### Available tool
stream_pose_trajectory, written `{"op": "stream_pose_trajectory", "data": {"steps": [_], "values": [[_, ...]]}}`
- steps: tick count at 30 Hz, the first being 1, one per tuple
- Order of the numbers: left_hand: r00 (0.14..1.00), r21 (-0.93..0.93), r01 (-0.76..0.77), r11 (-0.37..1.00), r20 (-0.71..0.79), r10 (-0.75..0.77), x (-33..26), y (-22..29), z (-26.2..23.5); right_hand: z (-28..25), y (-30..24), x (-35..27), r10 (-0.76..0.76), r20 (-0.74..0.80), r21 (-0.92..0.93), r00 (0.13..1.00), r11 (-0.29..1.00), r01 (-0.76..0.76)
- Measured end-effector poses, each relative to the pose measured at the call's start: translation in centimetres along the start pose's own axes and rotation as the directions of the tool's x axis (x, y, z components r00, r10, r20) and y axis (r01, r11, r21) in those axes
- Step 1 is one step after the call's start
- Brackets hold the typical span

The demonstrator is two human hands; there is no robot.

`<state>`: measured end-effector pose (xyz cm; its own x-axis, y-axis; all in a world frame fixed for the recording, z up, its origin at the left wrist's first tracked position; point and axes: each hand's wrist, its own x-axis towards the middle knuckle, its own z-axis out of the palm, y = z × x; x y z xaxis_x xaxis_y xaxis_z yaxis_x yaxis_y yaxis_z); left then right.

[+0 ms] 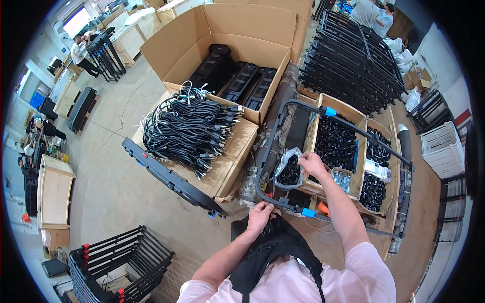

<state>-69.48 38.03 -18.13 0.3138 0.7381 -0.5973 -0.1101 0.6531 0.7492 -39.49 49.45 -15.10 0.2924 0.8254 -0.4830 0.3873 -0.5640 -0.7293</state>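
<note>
A black tubular frame (275,123) with blue sleeves and rounded corners lies across the boxes in front of me. My left hand (260,217) is closed at its near left corner, fingertips on the bar. Inside the frame, a clear plastic bag (279,178) stands open, full of small black parts (289,171). My right hand (310,164) is over the bag's right rim with fingers curled together; whatever they hold is hidden. Right of the bag, a cardboard box (359,151) contains many black plastic pieces (333,141).
Bundled black cables (189,126) lie on a carton to the left, beside a long black panel (172,179). Behind stands a large open carton (247,25) with black units. Stacked frames (348,60) fill the far right; more frames (121,257) stand at lower left. People work far left.
</note>
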Motion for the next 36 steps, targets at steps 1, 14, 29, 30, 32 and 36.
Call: {"op": "stream_pose_trajectory", "data": {"steps": [1, 14, 29, 30, 32, 36], "values": [[1.0, 0.01, -0.001, 1.0, 0.012, 0.001, 0.0, 0.1, 0.1, -0.4, -0.3, -0.1, -0.012, 0.055, 0.013, 0.998, 1.0, 0.011], [1.0, -0.068, 0.007, 0.998, 0.018, -0.006, 0.3, -0.4, 0.2, 8.9, -6.1, -16.0, -0.598, 0.118, -0.186, 0.793, 0.771, 0.609], [0.999, -0.101, -0.01, 0.995, 0.052, 0.015, 1.0, -1.6, -0.7, 10.1, -3.3, -17.5, -0.544, 0.224, -0.144, 0.809, 0.802, 0.579], [0.998, -0.096, -0.01, 0.995, 0.058, 0.015, 0.9, -1.6, -0.6, 10.1, -3.3, -17.6, -0.505, 0.232, -0.158, 0.831, 0.824, 0.545], [0.997, -0.137, -0.012, 0.991, 0.068, 0.021, 0.8, -1.5, -0.6, 9.9, -2.6, -17.7, -0.493, 0.227, -0.154, 0.84, 0.834, 0.53], [0.997, -0.151, -0.041, 0.988, 0.053, 0.05, 1.1, -1.7, -0.3, 9.8, -3.4, -18.8, -0.412, 0.218, -0.061, 0.885, 0.899, 0.433]]}}
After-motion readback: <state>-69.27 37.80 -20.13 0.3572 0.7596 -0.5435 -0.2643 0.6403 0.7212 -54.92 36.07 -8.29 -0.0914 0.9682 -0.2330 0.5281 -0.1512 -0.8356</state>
